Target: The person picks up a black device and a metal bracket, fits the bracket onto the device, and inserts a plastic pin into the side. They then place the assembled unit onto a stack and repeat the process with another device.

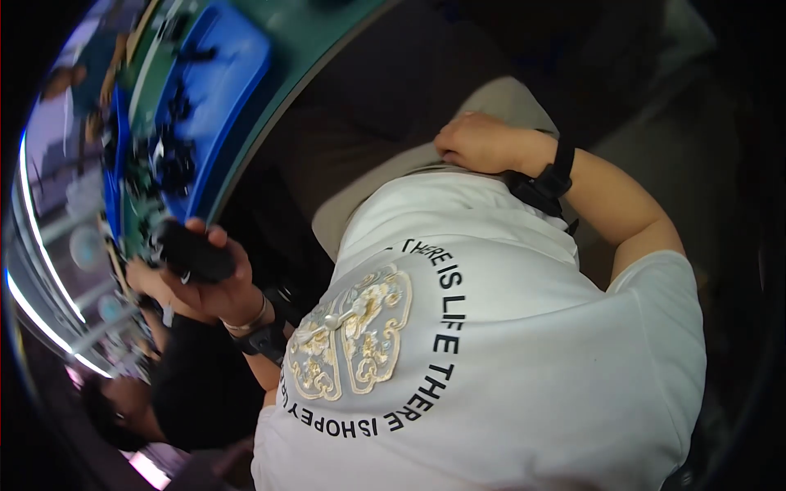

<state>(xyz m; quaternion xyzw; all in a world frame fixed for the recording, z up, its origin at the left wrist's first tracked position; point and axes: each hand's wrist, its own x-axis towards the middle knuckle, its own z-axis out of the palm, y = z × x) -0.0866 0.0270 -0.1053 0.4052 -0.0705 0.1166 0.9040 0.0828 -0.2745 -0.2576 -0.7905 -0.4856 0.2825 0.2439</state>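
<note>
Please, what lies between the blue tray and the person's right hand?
In the head view, from blue tray to right hand: green table, a dim stretch I cannot make out, then beige trousers.

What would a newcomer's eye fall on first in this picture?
Probably the big white T-shirt across the lower middle, with its ring of black lettering and gold ornament. Left of it, the left grip holds a black object. At upper left, a bright blue tray lies on a green table.
</note>
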